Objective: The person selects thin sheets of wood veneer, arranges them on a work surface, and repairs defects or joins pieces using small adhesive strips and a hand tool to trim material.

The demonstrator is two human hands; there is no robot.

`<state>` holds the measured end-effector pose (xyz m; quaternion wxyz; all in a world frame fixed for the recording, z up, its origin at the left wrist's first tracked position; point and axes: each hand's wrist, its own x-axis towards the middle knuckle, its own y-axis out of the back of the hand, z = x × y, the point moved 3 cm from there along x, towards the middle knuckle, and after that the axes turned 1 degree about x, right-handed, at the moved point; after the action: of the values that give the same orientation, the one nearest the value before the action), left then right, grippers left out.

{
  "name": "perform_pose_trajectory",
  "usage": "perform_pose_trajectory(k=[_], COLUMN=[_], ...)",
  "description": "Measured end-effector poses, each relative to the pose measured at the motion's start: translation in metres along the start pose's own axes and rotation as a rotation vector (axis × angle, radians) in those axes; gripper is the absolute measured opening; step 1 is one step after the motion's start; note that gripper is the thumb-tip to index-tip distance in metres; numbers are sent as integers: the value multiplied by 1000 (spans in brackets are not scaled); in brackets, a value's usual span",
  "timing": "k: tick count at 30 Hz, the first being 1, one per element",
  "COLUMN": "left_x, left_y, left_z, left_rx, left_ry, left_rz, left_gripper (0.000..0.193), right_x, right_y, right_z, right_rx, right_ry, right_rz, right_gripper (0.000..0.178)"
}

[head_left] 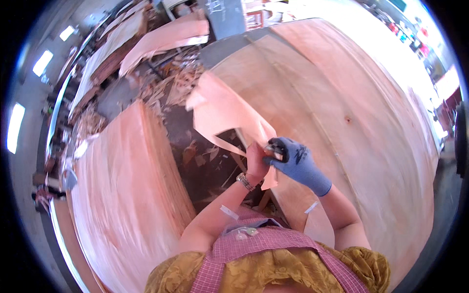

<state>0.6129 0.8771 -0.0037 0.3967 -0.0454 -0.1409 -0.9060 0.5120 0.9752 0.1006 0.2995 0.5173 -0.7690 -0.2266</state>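
Observation:
My left hand [257, 160], bare with a metal band at the wrist, is closed on a torn piece of wood veneer [227, 110]. The veneer's wide, ragged part stretches away to the far left, and a narrow strip hangs below my hands. My right hand [295, 158], in a blue-grey glove with dark fingertips, meets the left with its fingers closed. Something small and pale shows between the gloved fingers; its kind cannot be made out. Both hands are above the left edge of a broad stack of veneer sheets [361, 141].
Another tall veneer stack [127, 180] stands to my left. Between the stacks, scraps [200, 154] litter the dark floor, with more veneer offcuts [181, 80] farther off. More sheets [168, 36] lie piled at the far left. A grey pillar [223, 18] rises beyond.

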Motion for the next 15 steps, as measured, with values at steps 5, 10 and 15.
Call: perform_pose_trajectory(k=[5,10,15], left_x=[55,123,224], left_y=[-54,-83,-150], left_z=[27,65,34], left_rx=[278,524,593], left_ry=[135,162,-557], left_rz=[-184,-693,-635], left_gripper=[39,39,46], right_x=[-30,-67,-91], right_y=[78,146,150], right_z=[92,156,213], right_rx=[217,16,-369], right_ry=[-275,-542,-778], right_rz=[298,156,128], right_gripper=[30,28,19])
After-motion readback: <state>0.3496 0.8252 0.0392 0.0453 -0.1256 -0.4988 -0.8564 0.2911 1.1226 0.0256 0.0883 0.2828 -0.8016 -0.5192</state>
